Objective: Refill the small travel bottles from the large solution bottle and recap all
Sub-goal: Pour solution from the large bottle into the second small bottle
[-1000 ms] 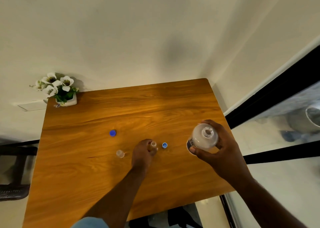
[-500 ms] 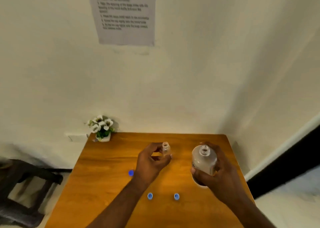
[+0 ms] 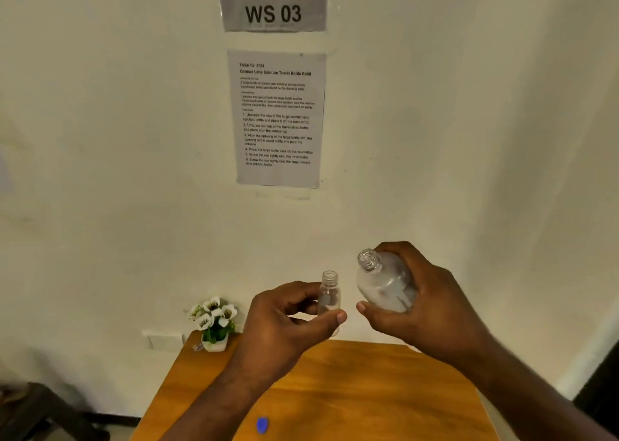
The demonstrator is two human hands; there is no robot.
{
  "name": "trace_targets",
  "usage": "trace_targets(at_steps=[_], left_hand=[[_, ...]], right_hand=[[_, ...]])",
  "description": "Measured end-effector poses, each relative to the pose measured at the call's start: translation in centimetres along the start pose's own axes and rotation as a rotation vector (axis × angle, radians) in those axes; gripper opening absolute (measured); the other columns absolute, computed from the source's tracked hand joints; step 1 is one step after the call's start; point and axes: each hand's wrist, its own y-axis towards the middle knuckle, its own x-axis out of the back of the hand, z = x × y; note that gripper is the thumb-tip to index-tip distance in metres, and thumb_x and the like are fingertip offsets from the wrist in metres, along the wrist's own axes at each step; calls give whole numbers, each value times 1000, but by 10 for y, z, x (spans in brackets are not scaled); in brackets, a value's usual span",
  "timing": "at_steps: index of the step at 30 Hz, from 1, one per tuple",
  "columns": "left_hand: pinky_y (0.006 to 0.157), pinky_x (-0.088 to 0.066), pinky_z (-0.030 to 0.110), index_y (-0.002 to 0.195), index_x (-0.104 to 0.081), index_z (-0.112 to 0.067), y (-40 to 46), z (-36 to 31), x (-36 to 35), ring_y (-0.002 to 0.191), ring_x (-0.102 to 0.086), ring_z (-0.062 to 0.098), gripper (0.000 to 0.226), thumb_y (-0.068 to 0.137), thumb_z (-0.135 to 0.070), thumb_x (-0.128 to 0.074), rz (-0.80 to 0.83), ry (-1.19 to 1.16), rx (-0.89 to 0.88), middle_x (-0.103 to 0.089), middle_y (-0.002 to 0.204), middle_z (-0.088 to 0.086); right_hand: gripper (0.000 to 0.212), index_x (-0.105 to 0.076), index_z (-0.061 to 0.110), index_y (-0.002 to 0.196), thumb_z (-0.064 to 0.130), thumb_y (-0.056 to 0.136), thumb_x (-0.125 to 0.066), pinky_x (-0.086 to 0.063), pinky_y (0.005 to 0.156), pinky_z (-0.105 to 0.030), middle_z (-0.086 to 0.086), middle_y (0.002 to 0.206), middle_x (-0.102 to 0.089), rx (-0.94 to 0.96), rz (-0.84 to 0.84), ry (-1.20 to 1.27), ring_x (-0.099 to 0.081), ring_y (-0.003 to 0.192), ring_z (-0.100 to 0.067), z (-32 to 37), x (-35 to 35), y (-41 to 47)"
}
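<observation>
Left hand pinches upright travel bottle — right hand grips large bottle, neck tilted up-left.

The small bottle was lifted off the surface by the left hand and was held up in front of the wall. The big bottle was raised too by the right hand and was tipped, so its open neck was leaned toward the small bottle. The two bottles were brought close together. The view was swung upward, and two papers on the wall were shown.
</observation>
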Motion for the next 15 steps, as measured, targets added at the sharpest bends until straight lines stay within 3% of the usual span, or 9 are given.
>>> trace_targets(at_steps=[3, 6, 11, 15], left_hand=[[63, -64, 27, 104, -82, -30, -1, -17, 8, 77, -78, 16, 28, 77, -28, -87, -3, 3, -9, -81, 91, -6], [64, -65, 32, 103, -82, -30, -1, -29, 12, 73, -78, 16, 27, 76, -31, -86, -5, 9, -22, -81, 89, -6], [60, -60, 20, 99, -83, -32, 0, -40, 16, 75, -75, 12, 23, 77, -26, -86, -18, 14, -55, -81, 86, -9], [61, -60, 19, 94, -81, -43, 0, -45, 17, 76, -75, 11, 24, 75, -28, -86, -22, 10, -68, -81, 85, -12]], right_hand=[[74, -40, 52, 120, 74, 58, -75, -56, 67, -14, 27, 104, -61, 41, 50, -153, -66, 86, -2, 14, 9, 9], [72, -39, 52, 120, 73, 60, -72, -56, 67, -15, 27, 102, -60, 83, 79, -258, -65, 81, -3, 24, 16, 16], [71, -39, 51, 123, 71, 61, -67, -55, 68, -16, 27, 104, -60, 158, 92, -385, -62, 78, -6, 39, 23, 24], [71, -41, 49, 124, 67, 63, -72, -55, 71, -18, 24, 107, -61, 156, 114, -396, -63, 82, -7, 46, 28, 29]])
